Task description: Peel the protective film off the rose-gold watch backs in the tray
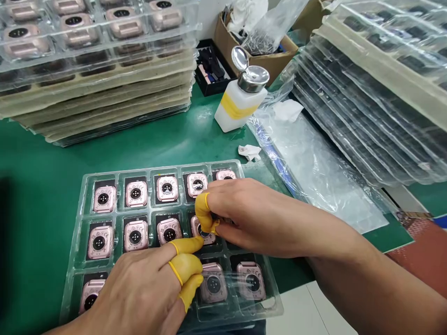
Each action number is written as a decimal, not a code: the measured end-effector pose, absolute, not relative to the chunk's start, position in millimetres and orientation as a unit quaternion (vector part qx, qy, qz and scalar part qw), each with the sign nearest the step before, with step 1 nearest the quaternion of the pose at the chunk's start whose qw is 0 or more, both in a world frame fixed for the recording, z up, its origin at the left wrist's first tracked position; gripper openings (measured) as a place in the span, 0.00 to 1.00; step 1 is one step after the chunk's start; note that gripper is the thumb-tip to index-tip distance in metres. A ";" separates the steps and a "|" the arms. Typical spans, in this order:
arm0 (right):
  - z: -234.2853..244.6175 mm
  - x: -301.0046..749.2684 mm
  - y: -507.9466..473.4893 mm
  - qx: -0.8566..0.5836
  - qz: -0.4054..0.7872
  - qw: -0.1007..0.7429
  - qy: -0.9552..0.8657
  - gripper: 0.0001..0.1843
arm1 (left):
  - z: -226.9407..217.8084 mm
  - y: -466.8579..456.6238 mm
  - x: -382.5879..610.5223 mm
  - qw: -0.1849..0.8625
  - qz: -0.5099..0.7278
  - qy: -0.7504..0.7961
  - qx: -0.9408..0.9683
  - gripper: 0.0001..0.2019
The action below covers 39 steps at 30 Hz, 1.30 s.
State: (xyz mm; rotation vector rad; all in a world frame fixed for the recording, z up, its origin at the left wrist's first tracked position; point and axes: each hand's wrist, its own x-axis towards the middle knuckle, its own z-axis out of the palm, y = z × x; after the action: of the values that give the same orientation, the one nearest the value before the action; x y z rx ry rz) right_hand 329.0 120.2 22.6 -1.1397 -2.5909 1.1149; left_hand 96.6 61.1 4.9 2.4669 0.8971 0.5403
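Note:
A clear plastic tray [77, 232] lies on the bench, holding rows of pink smartwatch cases, backs up, over black pads. My right hand [240, 211], with yellow finger cots on thumb and index finger, is closed in a pinch at a smartwatch case [208, 238] in the second row. Part of that case is hidden by the fingers. From the left, my left hand [157, 279] reaches over the tray, yellow cots on several fingers. Its fingers are stretched out, and the index fingertip touches or nearly touches the same case. Its thumb is hidden.
Stacked trays [115, 88] of pink cases stand at the back left, and another tray stack [370, 107] at the right. Between them are a pump bottle [240, 104], a black box [211, 70] and a cardboard box [275, 58]. Plastic bags [324, 172] and crumpled tissue [249, 152] lie nearby.

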 end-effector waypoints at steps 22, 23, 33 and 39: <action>17.5 336.2 111.3 -0.410 0.284 0.100 -0.861 0.02 | 3.4 58.9 104.0 0.164 0.162 0.290 0.929 0.19; 16.0 334.8 109.8 -0.409 0.277 0.082 -0.865 0.03 | 4.2 58.0 103.9 0.156 0.162 0.294 0.929 0.19; 6.9 322.7 107.6 -0.417 0.215 0.031 -0.883 0.11 | 4.4 59.6 99.7 0.155 0.149 0.295 0.931 0.18; 12.8 324.6 109.1 -0.436 0.254 0.051 -0.862 0.11 | 9.8 56.6 98.0 0.214 0.157 0.308 0.914 0.12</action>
State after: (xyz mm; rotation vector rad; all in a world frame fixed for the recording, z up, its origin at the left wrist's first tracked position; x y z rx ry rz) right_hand 324.6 109.1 12.8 -1.3286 -2.6227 0.7734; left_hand 98.0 56.6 9.8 2.5343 0.8530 0.4364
